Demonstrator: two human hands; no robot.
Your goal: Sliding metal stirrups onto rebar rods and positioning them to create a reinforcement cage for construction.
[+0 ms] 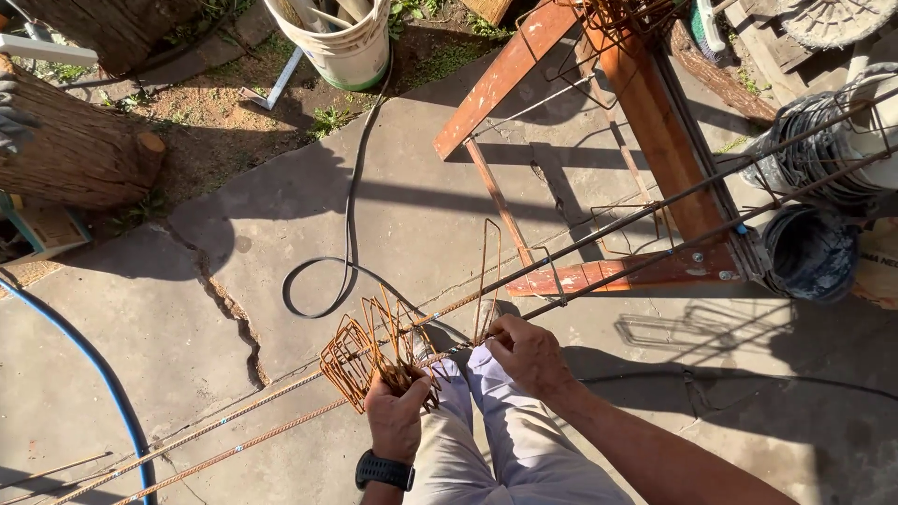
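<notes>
Head view looking straight down: left hand (397, 411) has its grip closed around a bunch of rusty wire stirrups (367, 357), the square loops fanning out toward 10 o'clock from the fist. There's a black watch (383, 470) on that wrist. Right hand (528, 353) sits just beside it at about 3 o'clock, fingers pinched shut on a single stirrup (488, 281) that stands upright where it meets the long rebar rods (599, 245). Those rods run diagonally across the whole shot, from 8 o'clock up to 2 o'clock, passing right by both hands. Light trousers (505, 430) directly below.

Further out, the far ends of the rods rest on a rusty orange metal stand (655, 131) at 1 o'clock, with more stirrups already hanging on the rods there. Coils of dark wire (809, 159) at 3 o'clock.

Ground is a sunlit concrete slab (187, 309) outdoors, with a big crack (229, 313) running through it at 9 o'clock. A black cable (348, 215) loops across it, a blue hose (103, 374) curves at 8 o'clock. Bare dirt at 11 o'clock, plus a log (79, 150) and a white bucket (346, 47) up at 12.
</notes>
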